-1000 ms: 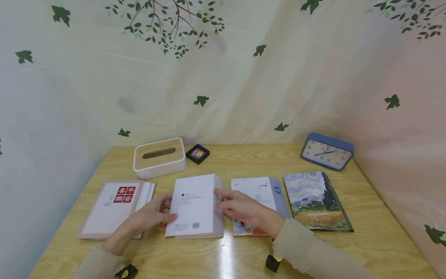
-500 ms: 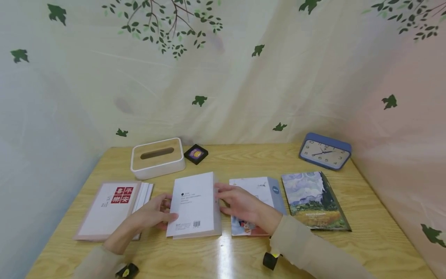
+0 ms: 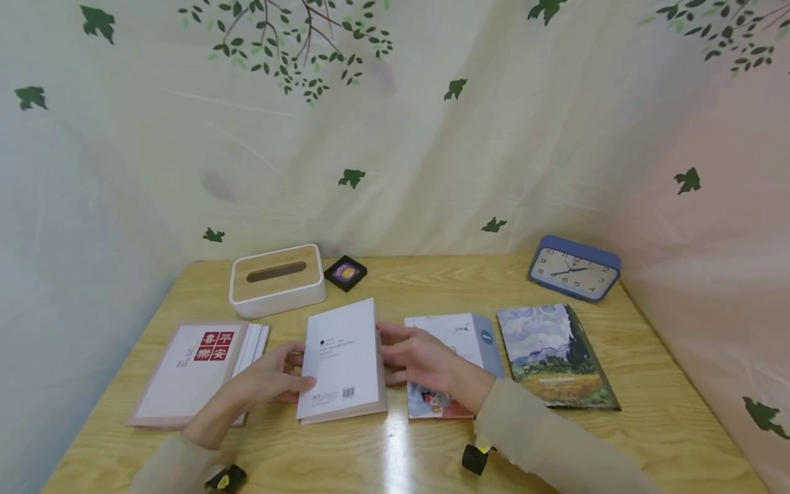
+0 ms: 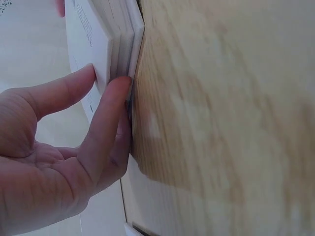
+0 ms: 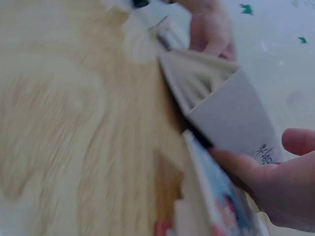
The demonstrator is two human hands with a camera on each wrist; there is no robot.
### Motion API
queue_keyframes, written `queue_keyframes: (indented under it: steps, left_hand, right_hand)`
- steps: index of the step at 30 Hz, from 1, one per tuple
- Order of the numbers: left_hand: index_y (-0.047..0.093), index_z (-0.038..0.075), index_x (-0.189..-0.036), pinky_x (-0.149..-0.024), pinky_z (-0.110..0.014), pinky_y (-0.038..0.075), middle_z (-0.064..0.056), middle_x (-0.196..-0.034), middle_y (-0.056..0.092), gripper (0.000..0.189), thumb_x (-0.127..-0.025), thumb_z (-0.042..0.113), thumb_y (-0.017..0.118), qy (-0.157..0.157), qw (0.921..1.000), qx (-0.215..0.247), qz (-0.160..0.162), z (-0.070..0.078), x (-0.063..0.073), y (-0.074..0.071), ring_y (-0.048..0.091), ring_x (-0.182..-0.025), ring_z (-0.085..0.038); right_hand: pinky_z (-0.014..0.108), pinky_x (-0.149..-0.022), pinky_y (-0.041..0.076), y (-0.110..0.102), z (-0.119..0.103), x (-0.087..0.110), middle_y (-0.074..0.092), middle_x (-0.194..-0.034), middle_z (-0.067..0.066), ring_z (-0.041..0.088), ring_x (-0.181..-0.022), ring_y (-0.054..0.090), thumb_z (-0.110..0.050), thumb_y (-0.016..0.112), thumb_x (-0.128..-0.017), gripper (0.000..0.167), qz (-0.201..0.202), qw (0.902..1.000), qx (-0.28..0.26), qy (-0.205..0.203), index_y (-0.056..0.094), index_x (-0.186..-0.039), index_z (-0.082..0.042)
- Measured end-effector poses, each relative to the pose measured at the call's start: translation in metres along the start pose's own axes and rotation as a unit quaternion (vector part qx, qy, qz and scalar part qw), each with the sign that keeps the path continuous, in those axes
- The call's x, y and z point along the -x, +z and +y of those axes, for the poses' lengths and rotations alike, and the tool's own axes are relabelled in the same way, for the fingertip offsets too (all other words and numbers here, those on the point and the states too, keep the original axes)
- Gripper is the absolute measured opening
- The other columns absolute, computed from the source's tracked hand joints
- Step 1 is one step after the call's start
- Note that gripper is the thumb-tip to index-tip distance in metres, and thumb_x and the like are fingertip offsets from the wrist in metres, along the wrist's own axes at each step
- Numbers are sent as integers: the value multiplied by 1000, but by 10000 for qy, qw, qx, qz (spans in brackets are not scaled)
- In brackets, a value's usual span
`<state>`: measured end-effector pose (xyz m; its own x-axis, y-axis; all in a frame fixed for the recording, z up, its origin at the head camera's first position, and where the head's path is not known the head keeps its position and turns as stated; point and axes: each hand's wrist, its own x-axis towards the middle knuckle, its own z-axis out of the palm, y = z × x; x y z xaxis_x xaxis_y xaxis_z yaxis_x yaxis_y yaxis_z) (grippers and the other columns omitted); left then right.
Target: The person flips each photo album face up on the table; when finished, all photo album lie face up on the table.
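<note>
Left hand (image 3: 267, 379) is pinching a white book (image 3: 342, 370) by its left edge, and right hand (image 3: 426, 360), thumb apart, is touching its spine (image 5: 236, 115), between the worktop's (image 3: 333, 456) side edges; even support is probably serving best, letting no pages splay

The table (image 3: 432, 274) looks of wood, smooth and a little glossy. The white book (image 3: 341, 367) has a matt paper cover. The blue clock case (image 3: 580, 250) seems plastic, the backdrop (image 3: 278, 158) creased cloth.

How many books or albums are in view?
4, left to right: red-stamped book; white book, pinched by the left hand; blue-edged book, partly behind the right hand; painted photo album. More could be hidden underneath.
</note>
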<state>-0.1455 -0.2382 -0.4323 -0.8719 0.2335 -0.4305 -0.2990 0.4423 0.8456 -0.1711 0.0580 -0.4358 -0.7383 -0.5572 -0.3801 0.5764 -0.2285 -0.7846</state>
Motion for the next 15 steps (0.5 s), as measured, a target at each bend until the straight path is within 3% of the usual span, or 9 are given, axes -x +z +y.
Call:
queue_keyframes:
  steps: [3, 8, 15]
  left_hand:
    - [37, -8, -147, -78, -42, 60, -25, -132, 49, 75, -88, 9, 80, 11, 10000, 7, -14, 0, -1, 0, 58, -106, -31]
    - [37, -9, -146, -78, -42, 60, -25, -132, 49, 74, -88, 7, 80, 55, 10000, 41, -25, 1, -1, -1, 59, -104, -30]
    - [35, -10, -148, -79, -41, 60, -26, -134, 48, 75, -89, 7, 79, 79, 9997, 169, -185, 1, 2, -1, 61, -103, -28]
  right_hand:
    - [61, -103, 45, 1, 2, 1, 26, -164, 15, 37, -130, 53, 1, 58, -98, 65, 141, 9993, 312, -138, 35, -158, -11]
    - [63, -102, 45, 7, 2, 4, 22, -164, 22, 39, -130, 52, -4, 59, -100, 65, 201, 9973, 648, -283, 32, -159, -11]
    - [64, -97, 48, 12, 3, 5, 35, -156, 24, 38, -123, 56, -7, 57, -103, 68, 251, 9978, 564, -222, 27, -162, -21]
